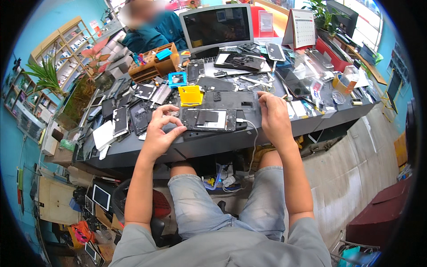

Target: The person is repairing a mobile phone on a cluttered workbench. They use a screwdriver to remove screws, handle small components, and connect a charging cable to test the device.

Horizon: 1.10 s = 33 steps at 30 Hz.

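Observation:
An opened phone point(210, 120) lies on the near edge of the grey bench, its dark frame and silvery-white battery area exposed. A white charging cable point(255, 133) is plugged into its right end and hangs down over the edge. My left hand point(161, 131) is at the phone's left end, thumb and forefinger curled against its edge. To the right of the phone, my right hand point(274, 116) is raised over the bench with fingers bent together; whatever is between them is too small to tell. Behind the phone stretches a dark flat pad point(229, 101), with a yellow box point(191, 95) beside it.
A monitor point(216, 27) stands at the back, beside a wooden organizer point(155, 63). Phone parts crowd the left side, including a black phone housing point(138, 116). A tablet point(292, 82) and a desk calendar point(299, 29) are to the right. Across the bench sits another person point(155, 32).

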Motion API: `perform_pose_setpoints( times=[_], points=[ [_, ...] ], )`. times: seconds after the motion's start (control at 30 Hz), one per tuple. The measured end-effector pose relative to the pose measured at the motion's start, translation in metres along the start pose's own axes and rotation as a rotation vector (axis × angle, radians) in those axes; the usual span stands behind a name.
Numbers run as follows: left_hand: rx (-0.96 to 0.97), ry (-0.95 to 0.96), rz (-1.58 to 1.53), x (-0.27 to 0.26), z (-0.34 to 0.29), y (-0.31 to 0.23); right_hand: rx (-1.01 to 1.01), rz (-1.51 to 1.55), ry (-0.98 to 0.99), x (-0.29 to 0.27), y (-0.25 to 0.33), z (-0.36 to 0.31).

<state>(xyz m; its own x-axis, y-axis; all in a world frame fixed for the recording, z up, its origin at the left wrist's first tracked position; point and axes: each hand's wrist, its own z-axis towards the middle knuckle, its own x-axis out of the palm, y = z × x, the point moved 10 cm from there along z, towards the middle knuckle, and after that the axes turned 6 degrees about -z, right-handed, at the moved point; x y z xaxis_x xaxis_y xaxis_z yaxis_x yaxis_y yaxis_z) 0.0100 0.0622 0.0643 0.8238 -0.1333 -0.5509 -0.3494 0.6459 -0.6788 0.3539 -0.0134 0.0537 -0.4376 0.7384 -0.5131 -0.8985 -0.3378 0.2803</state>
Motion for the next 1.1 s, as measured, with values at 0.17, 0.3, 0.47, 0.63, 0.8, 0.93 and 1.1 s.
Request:
perform_pose_setpoints(
  times=[0.17,0.3,0.47,0.63,0.8,0.93,1.1],
  points=[
    [-0.018,0.015,0.033,0.001,-0.003,0.004,-0.019,-0.090,0.063,0.014,-0.002,0.002],
    [-0.008,0.025,0.128,0.004,-0.003,-0.009,-0.016,-0.113,0.116,0.017,-0.001,0.003],
    [0.064,0.029,0.203,0.010,-0.003,-0.020,-0.021,-0.102,-0.009,0.008,-0.007,0.002],
    [0.127,0.017,0.285,0.010,-0.009,-0.020,0.040,0.046,-0.210,-0.029,0.008,-0.005],
    [0.093,-0.047,0.153,-0.014,-0.005,-0.009,0.053,0.063,-0.333,-0.057,0.037,-0.046],
    [-0.074,-0.062,-0.019,-0.030,-0.009,0.005,0.139,0.194,-0.348,-0.050,0.050,-0.096],
    [0.030,0.036,0.080,-0.011,-0.009,-0.015,0.219,0.296,-0.251,-0.010,0.050,-0.161]
  ],
)
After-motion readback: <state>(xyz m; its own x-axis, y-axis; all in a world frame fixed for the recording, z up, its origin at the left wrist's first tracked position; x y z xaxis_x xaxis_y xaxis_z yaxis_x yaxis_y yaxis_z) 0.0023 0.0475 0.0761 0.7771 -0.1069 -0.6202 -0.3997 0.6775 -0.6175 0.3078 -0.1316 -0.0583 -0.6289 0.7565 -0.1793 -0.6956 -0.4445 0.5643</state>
